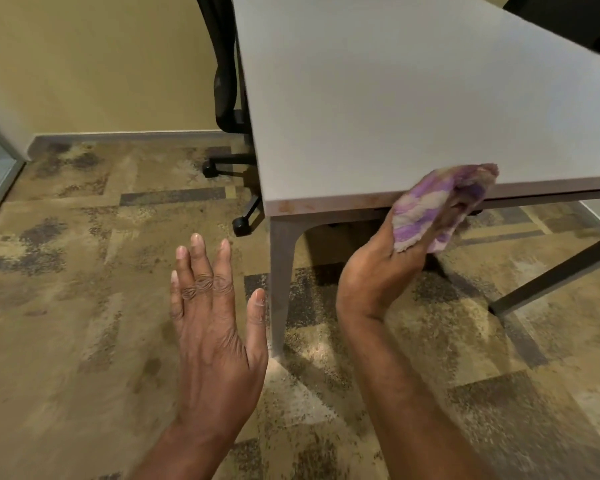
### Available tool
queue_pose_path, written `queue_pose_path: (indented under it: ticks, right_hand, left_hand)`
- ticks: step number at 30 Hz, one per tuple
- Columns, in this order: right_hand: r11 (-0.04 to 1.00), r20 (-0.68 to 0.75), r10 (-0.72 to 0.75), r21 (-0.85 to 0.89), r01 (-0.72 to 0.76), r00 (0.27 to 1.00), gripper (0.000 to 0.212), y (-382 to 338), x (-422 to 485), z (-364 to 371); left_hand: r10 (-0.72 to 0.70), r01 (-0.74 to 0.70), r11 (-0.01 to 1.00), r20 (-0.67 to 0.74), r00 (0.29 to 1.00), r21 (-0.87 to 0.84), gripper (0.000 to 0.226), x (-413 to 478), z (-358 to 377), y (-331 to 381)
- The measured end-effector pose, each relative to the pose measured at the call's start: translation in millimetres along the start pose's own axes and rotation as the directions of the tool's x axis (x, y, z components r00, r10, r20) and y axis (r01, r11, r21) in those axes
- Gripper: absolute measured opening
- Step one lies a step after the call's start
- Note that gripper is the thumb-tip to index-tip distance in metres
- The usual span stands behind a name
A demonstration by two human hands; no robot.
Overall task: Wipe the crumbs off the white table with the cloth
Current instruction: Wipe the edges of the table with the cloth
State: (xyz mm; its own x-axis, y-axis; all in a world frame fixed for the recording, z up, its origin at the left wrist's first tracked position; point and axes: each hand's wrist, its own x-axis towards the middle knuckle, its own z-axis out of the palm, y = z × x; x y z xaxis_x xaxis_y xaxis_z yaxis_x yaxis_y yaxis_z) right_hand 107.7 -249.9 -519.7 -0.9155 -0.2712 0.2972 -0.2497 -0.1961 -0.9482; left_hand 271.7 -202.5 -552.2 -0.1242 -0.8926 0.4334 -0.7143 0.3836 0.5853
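The right hand is squeezing the cloth at the white table edge, around four o'clock, maybe pushing crumbs off. The left hand is hanging spread, holding nothing.

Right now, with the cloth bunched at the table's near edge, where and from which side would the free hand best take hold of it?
Best guess: the left hand, open and empty, should pinch the cloth's bare left bulge, coming from the left below the white table edge. The right hand grips its lower part and fingers wrap the right side.
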Motion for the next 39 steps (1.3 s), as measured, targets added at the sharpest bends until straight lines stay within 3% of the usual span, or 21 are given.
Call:
queue_pose_path:
  ticks: [4,12,17,26,31,35,39]
  right_hand:
    - [1.000,0.080,-0.004,0.007,0.004,0.997,0.060,-1,-45,17]
    - [0.967,0.229,-0.189,-0.126,0.222,0.955,0.068,-12,-119,35]
    - [0.953,0.289,-0.202,-0.163,0.256,0.936,0.057,-14,-131,32]
    - [0.885,0.460,-0.182,-0.308,0.348,0.869,0.083,-19,-130,15]
    - [0.778,0.485,-0.245,-0.419,0.469,0.840,0.084,-7,-118,10]
    - [0.650,0.471,-0.382,-0.474,0.594,0.795,0.087,5,-95,1]
    - [0.671,0.388,-0.416,-0.479,0.565,0.823,0.076,13,-59,-2]
  left_hand:
    - [-0.006,0.006,1.000,-0.008,1.000,0.003,0.065,3,-7,-14]
    - [-0.005,0.006,1.000,-0.021,1.000,0.020,0.063,7,-25,-38]
    - [-0.003,0.004,0.999,-0.019,1.000,0.053,0.061,-3,-39,-60]
    - [-0.010,0.013,0.996,-0.028,1.000,0.092,0.060,-10,-50,-71]
    - [-0.005,0.005,0.997,-0.002,1.000,0.082,0.061,-15,-51,-59]
    - [0.016,-0.018,0.996,0.030,0.999,0.086,0.060,-15,-51,-49]
    - [-0.011,0.007,0.998,0.054,0.998,0.064,0.061,-15,-51,-45]
